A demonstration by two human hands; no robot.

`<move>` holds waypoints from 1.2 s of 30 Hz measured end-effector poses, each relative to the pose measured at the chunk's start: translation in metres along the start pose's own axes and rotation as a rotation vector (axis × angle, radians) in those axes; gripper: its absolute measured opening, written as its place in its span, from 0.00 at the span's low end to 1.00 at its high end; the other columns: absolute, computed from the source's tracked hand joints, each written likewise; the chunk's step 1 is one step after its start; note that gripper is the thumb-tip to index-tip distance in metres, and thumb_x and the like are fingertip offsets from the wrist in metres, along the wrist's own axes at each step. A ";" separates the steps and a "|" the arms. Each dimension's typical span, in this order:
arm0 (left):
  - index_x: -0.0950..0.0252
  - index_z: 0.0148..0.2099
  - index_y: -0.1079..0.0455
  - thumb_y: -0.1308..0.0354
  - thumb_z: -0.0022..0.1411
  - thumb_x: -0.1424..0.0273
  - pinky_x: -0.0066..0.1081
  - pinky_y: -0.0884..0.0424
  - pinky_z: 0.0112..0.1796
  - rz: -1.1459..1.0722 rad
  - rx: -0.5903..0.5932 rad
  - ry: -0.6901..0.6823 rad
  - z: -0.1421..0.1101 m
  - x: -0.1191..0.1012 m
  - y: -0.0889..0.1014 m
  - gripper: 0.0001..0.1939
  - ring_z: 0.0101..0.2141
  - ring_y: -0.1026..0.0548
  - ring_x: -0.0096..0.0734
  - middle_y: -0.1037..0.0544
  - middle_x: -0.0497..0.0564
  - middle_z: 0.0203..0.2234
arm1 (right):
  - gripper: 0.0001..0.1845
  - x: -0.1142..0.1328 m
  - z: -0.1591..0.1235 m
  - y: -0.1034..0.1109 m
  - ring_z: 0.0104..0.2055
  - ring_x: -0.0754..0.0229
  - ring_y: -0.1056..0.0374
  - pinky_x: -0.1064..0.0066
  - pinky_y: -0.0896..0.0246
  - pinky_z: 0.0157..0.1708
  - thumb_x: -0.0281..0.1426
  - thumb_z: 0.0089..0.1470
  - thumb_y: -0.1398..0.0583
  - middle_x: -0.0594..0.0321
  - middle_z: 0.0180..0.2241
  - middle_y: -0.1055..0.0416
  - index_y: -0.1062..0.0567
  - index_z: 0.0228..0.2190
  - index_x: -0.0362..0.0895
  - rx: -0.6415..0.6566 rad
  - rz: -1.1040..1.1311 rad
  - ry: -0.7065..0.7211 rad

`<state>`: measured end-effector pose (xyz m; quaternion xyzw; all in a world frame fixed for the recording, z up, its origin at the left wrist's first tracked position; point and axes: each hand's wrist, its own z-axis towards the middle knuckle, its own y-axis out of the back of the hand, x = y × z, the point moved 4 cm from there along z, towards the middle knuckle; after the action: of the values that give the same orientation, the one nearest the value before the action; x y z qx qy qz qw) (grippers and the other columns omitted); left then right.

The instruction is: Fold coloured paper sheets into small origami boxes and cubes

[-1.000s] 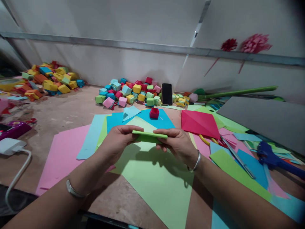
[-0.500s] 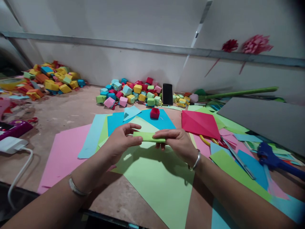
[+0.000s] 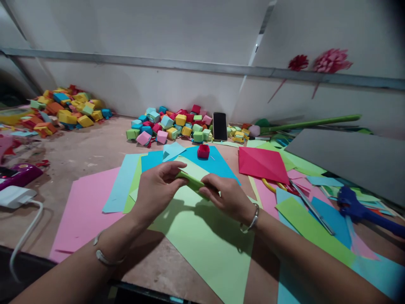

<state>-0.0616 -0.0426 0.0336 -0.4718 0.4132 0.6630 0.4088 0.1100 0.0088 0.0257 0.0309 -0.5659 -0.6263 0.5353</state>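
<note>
A narrow folded strip of green paper [image 3: 193,182] is held in the air between my two hands, tilted down to the right. My left hand [image 3: 160,181] pinches its left end between thumb and fingers. At the other end, my right hand [image 3: 223,192] grips it with thumb and forefinger. Below them lies a large light green sheet [image 3: 205,245], with the hands' shadows on it. A small red paper box [image 3: 203,151] sits beyond the hands on blue paper [image 3: 223,162].
Folded paper cubes [image 3: 172,122] are heaped by the wall, beside a phone [image 3: 219,126]. Another cube pile [image 3: 72,107] stands at the far left. Pink sheets [image 3: 85,207] lie left. Scissors [image 3: 311,207] and a blue glue gun [image 3: 357,207] rest on papers at right.
The green strip has turned from level to slanting, its right end now lower. My right hand's fingers have curled in around that end. The view has shifted slightly.
</note>
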 end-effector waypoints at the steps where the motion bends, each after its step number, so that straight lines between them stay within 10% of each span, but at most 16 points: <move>1: 0.64 0.41 0.23 0.32 0.47 0.74 0.30 0.27 0.38 -0.030 0.000 0.014 0.001 -0.001 0.001 0.15 0.33 0.22 0.33 0.19 0.49 0.29 | 0.07 0.002 -0.001 0.000 0.25 0.63 0.35 0.73 0.47 0.26 0.35 0.53 0.39 0.63 0.25 0.26 0.26 0.31 0.44 0.013 0.024 -0.003; 6: 0.65 0.44 0.26 0.28 0.44 0.72 0.30 0.26 0.38 -0.256 -0.006 0.109 0.002 0.001 -0.002 0.22 0.32 0.22 0.31 0.20 0.48 0.29 | 0.06 0.005 -0.004 -0.004 0.22 0.65 0.33 0.75 0.44 0.24 0.32 0.54 0.40 0.66 0.24 0.26 0.27 0.27 0.45 0.054 0.197 -0.105; 10: 0.64 0.48 0.30 0.32 0.53 0.62 0.33 0.29 0.46 -0.635 0.184 0.286 -0.009 0.014 -0.026 0.22 0.40 0.23 0.32 0.21 0.51 0.39 | 0.14 0.010 -0.010 0.001 0.27 0.59 0.32 0.70 0.43 0.28 0.32 0.59 0.45 0.57 0.26 0.25 0.22 0.40 0.44 -0.255 -0.147 0.014; 13: 0.65 0.48 0.31 0.36 0.58 0.63 0.33 0.29 0.46 -0.833 0.360 0.444 -0.020 0.018 -0.044 0.18 0.42 0.24 0.34 0.22 0.55 0.42 | 0.18 0.016 -0.014 -0.006 0.32 0.56 0.32 0.68 0.43 0.29 0.29 0.61 0.48 0.51 0.31 0.24 0.24 0.49 0.44 -0.260 -0.423 0.145; 16: 0.61 0.51 0.34 0.37 0.58 0.71 0.32 0.27 0.41 -0.939 0.276 0.563 -0.021 0.020 -0.043 0.19 0.39 0.23 0.33 0.22 0.53 0.43 | 0.20 0.021 -0.014 -0.011 0.36 0.54 0.33 0.65 0.40 0.32 0.27 0.61 0.48 0.49 0.34 0.25 0.29 0.54 0.42 -0.235 -0.495 0.231; 19: 0.61 0.49 0.33 0.37 0.56 0.74 0.31 0.27 0.35 -0.962 0.186 0.570 -0.017 0.017 -0.033 0.18 0.35 0.22 0.32 0.21 0.51 0.38 | 0.26 0.024 -0.012 -0.011 0.40 0.52 0.32 0.64 0.36 0.34 0.31 0.57 0.42 0.48 0.44 0.28 0.36 0.56 0.41 -0.204 -0.193 0.235; 23: 0.62 0.37 0.32 0.34 0.52 0.74 0.33 0.27 0.36 -0.947 0.210 0.507 -0.015 0.013 -0.028 0.12 0.36 0.23 0.34 0.21 0.50 0.38 | 0.14 0.015 -0.011 -0.008 0.31 0.62 0.32 0.71 0.36 0.28 0.35 0.57 0.41 0.59 0.39 0.27 0.33 0.45 0.46 -0.217 0.324 -0.096; 36: 0.61 0.41 0.21 0.36 0.54 0.63 0.28 0.34 0.30 0.227 0.003 -0.001 0.006 0.006 0.005 0.12 0.29 0.28 0.29 0.20 0.49 0.34 | 0.04 0.009 -0.011 0.017 0.34 0.59 0.29 0.67 0.41 0.36 0.32 0.55 0.37 0.62 0.30 0.23 0.26 0.30 0.44 -0.511 -0.299 0.237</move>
<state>-0.0693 -0.0381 0.0300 -0.4210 0.4647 0.7048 0.3318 0.1242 -0.0019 0.0395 0.0509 -0.3133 -0.8120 0.4898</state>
